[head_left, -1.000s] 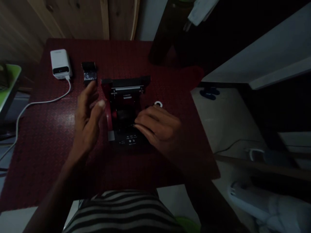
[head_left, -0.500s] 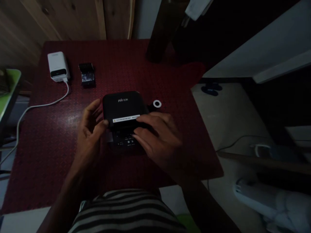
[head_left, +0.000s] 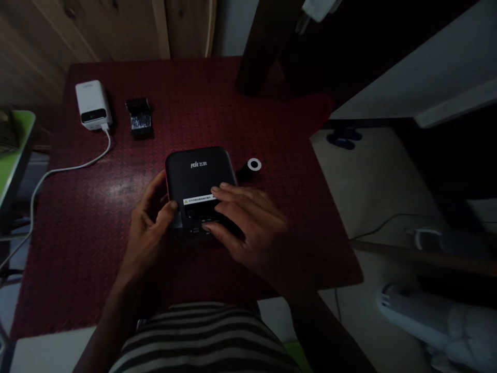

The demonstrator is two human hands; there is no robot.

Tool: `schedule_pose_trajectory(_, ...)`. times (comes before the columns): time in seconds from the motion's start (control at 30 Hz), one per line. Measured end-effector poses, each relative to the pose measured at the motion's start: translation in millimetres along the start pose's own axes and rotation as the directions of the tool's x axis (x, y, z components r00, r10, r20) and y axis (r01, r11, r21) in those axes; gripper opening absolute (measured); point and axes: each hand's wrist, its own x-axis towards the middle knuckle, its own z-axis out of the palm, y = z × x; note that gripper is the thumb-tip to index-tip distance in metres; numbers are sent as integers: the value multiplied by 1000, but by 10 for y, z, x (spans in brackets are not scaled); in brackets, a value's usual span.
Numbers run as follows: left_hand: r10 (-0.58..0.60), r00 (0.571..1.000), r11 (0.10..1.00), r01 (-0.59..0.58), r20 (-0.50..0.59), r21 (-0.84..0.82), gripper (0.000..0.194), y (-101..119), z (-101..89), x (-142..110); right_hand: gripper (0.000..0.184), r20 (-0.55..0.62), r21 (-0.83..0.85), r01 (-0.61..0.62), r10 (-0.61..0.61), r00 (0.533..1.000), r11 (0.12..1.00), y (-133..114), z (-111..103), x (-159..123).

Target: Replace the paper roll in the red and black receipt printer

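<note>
A small black printer [head_left: 199,178] with a white logo and its lid down sits in the middle of the dark red table [head_left: 77,217]. My left hand [head_left: 149,228] cups its left front corner, thumb on the edge. My right hand [head_left: 248,228] lies flat over its front panel, fingers stretched across the buttons and the white label strip. A small roll with a white core [head_left: 252,167] lies just right of the printer.
A white power bank [head_left: 92,103] with a white cable [head_left: 58,168] stands at the table's back left, a small black object [head_left: 139,118] beside it. A green surface [head_left: 15,140] is at far left. Pale floor and cables lie to the right.
The printer's lid, open a second ago, is now closed. My left hand came in from the air to the printer's left corner, and my right hand slid onto the front panel.
</note>
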Motion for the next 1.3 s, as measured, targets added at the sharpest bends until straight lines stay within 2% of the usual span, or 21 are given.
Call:
schedule_pose_trajectory(0.1,-9,999,1000,8,-43,-25,52,-45,0,-71,14,-41,53,-12,14,999,999,18,12,-67)
schedule_pose_trajectory(0.2,-12,1000,997,10,-25,-76,51,-86,-13,-168,30,-126,120,-114,129,984,986,29,22,-204)
schedule_pose_trajectory(0.3,-11,1000,995,10,-5,-99,55,-80,-13,-229,36,-214,197,-272,313,926,942,26,80,-396)
schedule_pose_trajectory(0.4,-23,999,997,21,-25,-77,55,-48,3,-240,47,-185,218,-380,421,888,899,7,180,-574)
schedule_pose_trajectory(0.5,-47,998,997,45,-30,-57,54,-27,9,-250,56,-154,173,-375,401,903,911,-9,261,-662)
schedule_pose_trajectory(0.6,-64,997,997,63,-30,-52,55,-24,-1,-273,58,-169,156,-348,372,913,924,-3,298,-665)
schedule_pose_trajectory(0.8,-78,996,997,78,-38,-14,56,4,11,-274,58,-214,186,-353,389,896,917,33,342,-648)
schedule_pose_trajectory(1.03,-96,994,995,94,-56,-39,55,1,27,-238,56,-192,230,-358,403,895,905,27,314,-632)
schedule_pose_trajectory(1.2,-35,999,995,35,1,-89,55,-60,26,-215,54,-190,251,-385,435,880,888,-2,318,-628)
schedule_pose_trajectory(1.3,-6,1000,984,2,-18,-176,55,-105,56,-189,55,-187,260,-371,423,887,892,5,270,-624)
